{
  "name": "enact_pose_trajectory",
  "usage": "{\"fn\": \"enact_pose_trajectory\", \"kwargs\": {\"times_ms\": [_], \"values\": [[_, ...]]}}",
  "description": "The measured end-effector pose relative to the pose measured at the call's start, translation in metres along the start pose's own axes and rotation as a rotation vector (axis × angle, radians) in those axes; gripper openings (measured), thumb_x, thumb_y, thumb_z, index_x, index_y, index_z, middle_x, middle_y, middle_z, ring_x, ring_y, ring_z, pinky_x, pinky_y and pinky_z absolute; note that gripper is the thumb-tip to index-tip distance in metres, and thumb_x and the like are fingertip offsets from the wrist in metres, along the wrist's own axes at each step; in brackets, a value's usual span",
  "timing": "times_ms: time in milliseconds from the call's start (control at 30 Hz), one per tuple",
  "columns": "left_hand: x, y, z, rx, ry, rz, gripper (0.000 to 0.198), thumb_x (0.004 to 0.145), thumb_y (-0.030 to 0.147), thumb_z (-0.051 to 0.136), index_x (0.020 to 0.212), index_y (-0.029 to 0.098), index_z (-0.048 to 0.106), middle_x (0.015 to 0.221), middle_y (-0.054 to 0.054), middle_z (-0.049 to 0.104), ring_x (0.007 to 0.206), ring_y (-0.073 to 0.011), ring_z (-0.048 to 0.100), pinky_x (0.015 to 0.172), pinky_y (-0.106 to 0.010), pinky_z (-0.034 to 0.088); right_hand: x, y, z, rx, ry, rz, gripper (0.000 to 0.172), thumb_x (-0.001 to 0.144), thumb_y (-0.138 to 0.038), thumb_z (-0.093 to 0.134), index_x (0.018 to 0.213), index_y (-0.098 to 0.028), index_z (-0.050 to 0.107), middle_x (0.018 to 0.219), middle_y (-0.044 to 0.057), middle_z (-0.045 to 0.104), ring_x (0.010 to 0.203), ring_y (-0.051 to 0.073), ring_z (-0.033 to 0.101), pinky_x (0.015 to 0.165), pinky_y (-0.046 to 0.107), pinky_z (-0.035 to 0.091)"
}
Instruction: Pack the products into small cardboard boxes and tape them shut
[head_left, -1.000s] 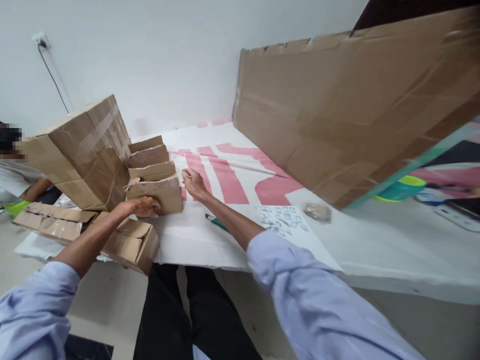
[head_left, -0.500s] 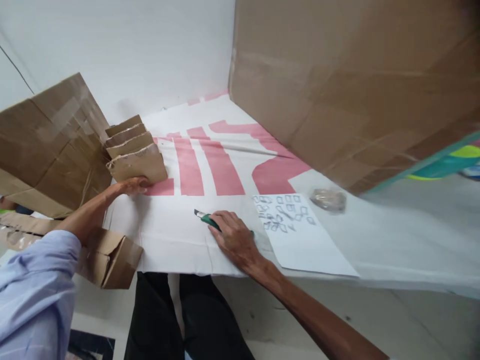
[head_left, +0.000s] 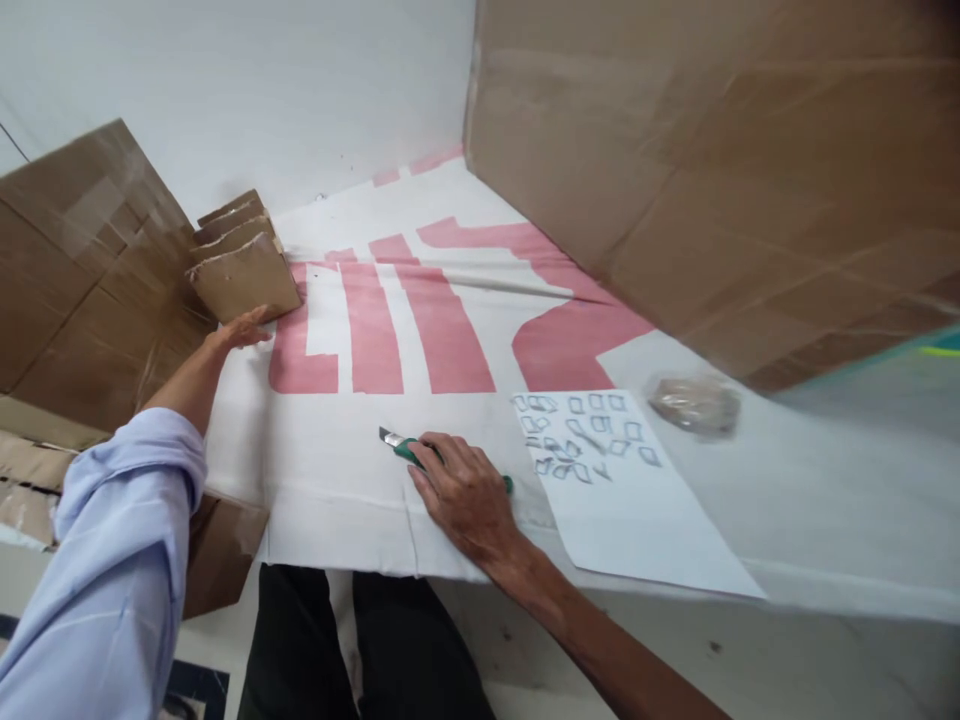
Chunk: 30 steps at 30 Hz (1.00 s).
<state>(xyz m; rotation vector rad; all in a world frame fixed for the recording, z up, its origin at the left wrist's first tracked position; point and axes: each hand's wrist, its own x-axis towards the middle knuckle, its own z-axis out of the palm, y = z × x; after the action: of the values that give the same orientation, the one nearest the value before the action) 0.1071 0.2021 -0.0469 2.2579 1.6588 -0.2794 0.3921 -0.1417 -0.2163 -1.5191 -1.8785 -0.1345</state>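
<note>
My right hand (head_left: 463,492) rests on a green-handled utility knife (head_left: 405,449) that lies on the white and pink banner sheet (head_left: 390,330), its fingers curled over the handle. The blade tip pokes out to the left of the hand. My left hand (head_left: 238,328) reaches far left and touches the bottom of a small stack of cut cardboard pieces (head_left: 241,265) that stand upright against a taped cardboard box (head_left: 82,270); its fingers lie stretched out.
A white paper with small drawn squares (head_left: 607,470) lies right of the knife. A roll of clear tape (head_left: 694,405) sits beyond it. A large cardboard sheet (head_left: 712,160) leans at the right. Flattened boxes (head_left: 217,540) lie at the lower left.
My right hand left the cardboard pieces, came back toward me and settled on the green knife. My left hand stayed at the cardboard stack. The view shifted closer and to the right.
</note>
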Motion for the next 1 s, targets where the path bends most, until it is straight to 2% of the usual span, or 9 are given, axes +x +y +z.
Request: {"fn": "enact_pose_trajectory", "kwargs": {"times_ms": [133,300,400,500,600,700,767,900,1000], "values": [[-0.057,0.020,-0.038,-0.003,0.020,0.062,0.090,0.087,0.036,0.077,0.165,0.018,0.036,0.168,-0.016,0.046,0.147,-0.0333,0.050,0.118,-0.039,0.044,-0.002,0.002,0.000,0.047,-0.019,0.011,0.026,0.098,-0.018,0.054,0.116,-0.023,0.072,0.114,0.013,0.073,0.101,0.029,0.064,0.085,0.041,0.047],[-0.196,0.034,-0.077,0.012,-0.055,0.213,0.093,0.087,0.047,0.078,0.167,0.029,0.034,0.169,-0.010,0.044,0.150,-0.0405,0.048,0.119,-0.052,0.040,-0.007,0.004,0.001,0.057,-0.020,0.019,0.023,0.096,-0.020,0.055,0.110,-0.020,0.073,0.109,0.014,0.072,0.100,0.030,0.062,0.082,0.040,0.046],[-0.279,0.023,-0.077,0.053,-0.078,0.203,0.105,0.078,0.050,0.087,0.167,0.030,0.034,0.171,-0.010,0.042,0.150,-0.0425,0.047,0.121,-0.055,0.040,-0.007,0.002,0.001,0.064,-0.030,0.023,0.022,0.094,-0.020,0.055,0.108,-0.020,0.072,0.107,0.014,0.071,0.099,0.030,0.061,0.080,0.039,0.045],[-0.331,-0.003,-0.051,0.001,-0.165,0.150,0.123,0.066,0.044,0.095,0.169,0.029,0.028,0.171,-0.014,0.042,0.151,-0.0435,0.046,0.118,-0.052,0.045,-0.007,0.002,0.003,0.055,-0.032,0.030,0.021,0.093,-0.022,0.056,0.106,-0.021,0.072,0.105,0.013,0.071,0.100,0.030,0.061,0.080,0.039,0.045],[-0.349,-0.026,-0.010,0.053,-0.228,0.087,0.134,0.057,0.037,0.098,0.169,0.030,0.026,0.172,-0.016,0.041,0.153,-0.0416,0.045,0.121,-0.049,0.043,-0.004,0.004,0.006,0.050,-0.027,0.030,0.020,0.092,-0.023,0.055,0.104,-0.021,0.071,0.104,0.013,0.071,0.099,0.030,0.061,0.081,0.039,0.046],[-0.350,-0.037,0.024,0.211,-0.170,0.111,0.133,0.046,0.027,0.098,0.164,0.027,0.035,0.172,-0.020,0.038,0.157,-0.0420,0.038,0.127,-0.051,0.034,0.000,0.009,0.009,0.065,-0.019,0.034,0.021,0.091,-0.023,0.054,0.102,-0.022,0.071,0.102,0.012,0.071,0.095,0.029,0.060,0.082,0.040,0.048],[-0.348,-0.040,0.037,0.277,-0.112,0.136,0.128,0.048,0.025,0.096,0.162,0.026,0.037,0.170,-0.020,0.041,0.156,-0.0436,0.039,0.127,-0.054,0.030,0.004,0.012,0.010,0.074,-0.017,0.040,0.022,0.089,-0.022,0.053,0.101,-0.021,0.071,0.100,0.012,0.071,0.094,0.028,0.059,0.083,0.040,0.048],[-0.346,-0.029,0.052,0.286,-0.029,0.171,0.120,0.062,0.035,0.091,0.165,0.024,0.030,0.164,-0.021,0.047,0.151,-0.0451,0.043,0.126,-0.061,0.026,0.016,0.003,0.006,0.084,-0.015,0.075,0.022,0.087,-0.022,0.054,0.098,-0.019,0.072,0.100,0.014,0.070,0.095,0.029,0.059,0.085,0.043,0.050],[-0.341,-0.001,0.070,0.195,0.081,0.213,0.118,0.069,0.053,0.089,0.166,0.021,0.028,0.163,-0.023,0.047,0.151,-0.0469,0.041,0.125,-0.064,0.025,0.032,-0.025,-0.006,0.223,0.050,0.072,0.022,0.091,-0.028,0.055,0.101,-0.018,0.073,0.102,0.014,0.070,0.099,0.030,0.062,0.089,0.046,0.053]]}}
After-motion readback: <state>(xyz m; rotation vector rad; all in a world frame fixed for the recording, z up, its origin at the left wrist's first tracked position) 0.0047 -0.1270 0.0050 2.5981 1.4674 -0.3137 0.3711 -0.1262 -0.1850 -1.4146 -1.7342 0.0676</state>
